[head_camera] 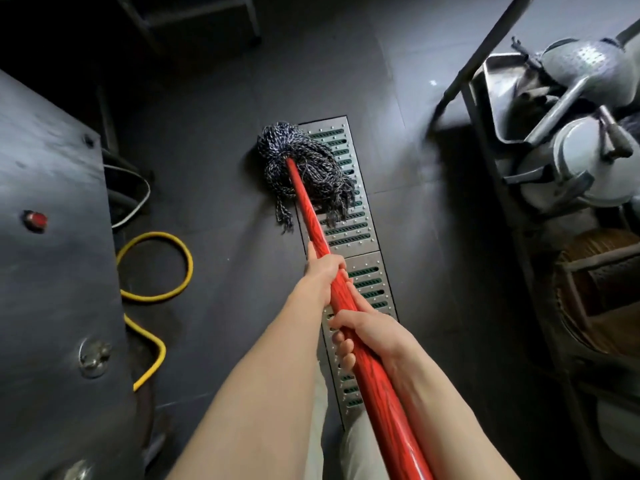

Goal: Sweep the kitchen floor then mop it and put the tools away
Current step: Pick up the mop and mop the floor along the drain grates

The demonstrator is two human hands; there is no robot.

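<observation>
The dark blue-and-white string mop head (304,168) on its long red pole (349,323) lies half on the dark tiled floor (242,271), half on the perforated steel drain grate (360,237) — both hands are wrapped around the pole, the left hand (323,275) nearer the grate's far end, the right hand (367,332) behind it. The strands could likely snag in the grate's slots, or a sideways stroke could catch the yellow hose (156,265) looped left of the grate. Count: one mop, two grate panels, one hose — right of the grate, one metal rack (491,174) of steel pans.
</observation>
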